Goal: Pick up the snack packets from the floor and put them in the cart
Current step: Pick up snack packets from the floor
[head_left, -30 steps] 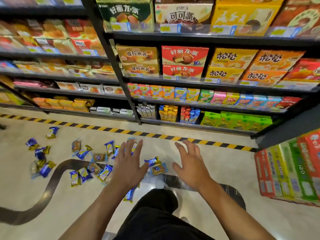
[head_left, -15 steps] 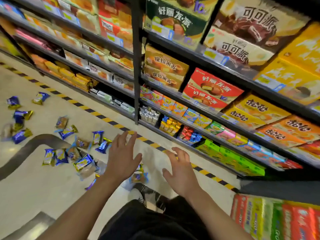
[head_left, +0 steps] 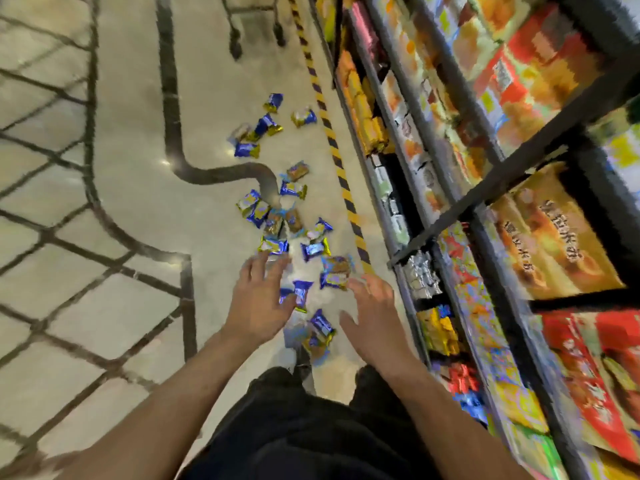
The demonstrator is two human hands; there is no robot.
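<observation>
Shelving [head_left: 485, 209]: fills the right side, rack on rack of boxed and bagged snacks, blurred by camera motion.
Floor [head_left: 131, 202]: pale tiles with dark inlaid lines; a yellow-and-black striped strip [head_left: 332, 140] along the foot of the shelving.
Cart [head_left: 256, 26]: only lower frame and wheels visible at the top edge, well apart from the hands, beyond the far packets.
Legs [head_left: 311, 427]: dark trousers at the bottom centre, bent low over the spill.
Snack packets [head_left: 277, 216]: blue-and-gold wrappers scattered on the floor in a loose trail, a far cluster [head_left: 263, 129] towards the cart, a denser heap in the middle, a few close to the knees [head_left: 320, 327]. None in the cart as far as visible.
Left hand [head_left: 263, 296]: fingers spread and straight, palm down, hovering over the near packets; holding nothing; contact with the wrapper just beside the thumb [head_left: 300, 292] impossible to confirm.
Right hand [head_left: 370, 317]: likewise spread and empty, near the shelf foot, fingertips just short of a packet [head_left: 334, 280].
Hands together: apart, with a few packets between them.
Step in hand: judged the reach-down, at the very start of gathering; nothing picked up yet.
Next move: likely calls for lowering both palms and closing the fingers round the nearest wrappers, perhaps scooping inward; then a carry across the aisle to the cart.
Risk: slick, light wrappers, likely to slide or slip from a loose handful.
</observation>
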